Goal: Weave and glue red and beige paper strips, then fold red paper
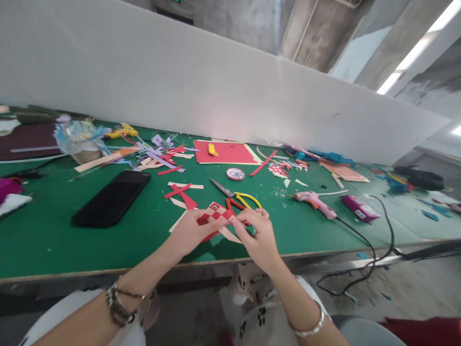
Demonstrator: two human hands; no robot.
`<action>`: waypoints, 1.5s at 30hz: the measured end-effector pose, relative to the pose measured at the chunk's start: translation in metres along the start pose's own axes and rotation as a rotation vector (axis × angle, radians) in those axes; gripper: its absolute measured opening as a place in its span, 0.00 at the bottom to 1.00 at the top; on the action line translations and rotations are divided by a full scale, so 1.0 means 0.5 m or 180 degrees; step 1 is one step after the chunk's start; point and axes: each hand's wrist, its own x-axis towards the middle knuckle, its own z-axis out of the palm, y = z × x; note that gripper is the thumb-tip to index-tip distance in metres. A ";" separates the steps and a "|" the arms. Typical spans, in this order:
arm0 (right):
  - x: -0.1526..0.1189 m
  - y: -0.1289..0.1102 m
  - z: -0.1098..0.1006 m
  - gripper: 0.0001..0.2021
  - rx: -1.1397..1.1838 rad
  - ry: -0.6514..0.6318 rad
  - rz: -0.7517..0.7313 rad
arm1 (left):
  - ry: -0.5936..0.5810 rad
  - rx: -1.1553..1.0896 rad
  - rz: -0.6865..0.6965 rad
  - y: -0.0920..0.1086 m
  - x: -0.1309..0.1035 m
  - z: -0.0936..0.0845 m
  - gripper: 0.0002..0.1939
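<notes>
Fingers of the left hand (pixel 188 231) and right hand (pixel 260 235) pinch closed on a red-and-cream woven paper piece (pixel 218 215) above the green surface (pixel 302 233), near its front edge — checks formed, 1 eye (pixel 215 207) in place, a pale strip (pixel 230 235) loose and apparently unfinished.

Behind the left grip (pixel 189 233) sit dark, multi-strand bracelets (pixel 117 308); behind the right grip (pixel 258 239), a silver bangle (pixel 314 327). Below both, white clothing (pixel 277 319) bears black paw prints (pixel 261 316).
</notes>
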 end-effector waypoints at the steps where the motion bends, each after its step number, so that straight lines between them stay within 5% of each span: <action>1: 0.000 0.000 0.000 0.13 0.0006 -0.0004 -0.0001 | 0.0024 -0.0074 -0.0008 -0.003 0.001 0.002 0.20; 24: 0.000 -0.002 -0.005 0.12 -0.0060 -0.0039 -0.0024 | 0.0175 -0.0362 0.0092 -0.011 0.001 0.010 0.16; 35: -0.001 -0.011 0.000 0.12 -0.0046 0.0017 -0.0012 | 0.0260 -0.1291 -0.0055 -0.018 0.001 0.024 0.14; 45: -0.001 -0.011 0.000 0.13 -0.0016 0.0046 0.0031 | 0.0449 -0.0992 0.0008 -0.009 -0.004 0.025 0.15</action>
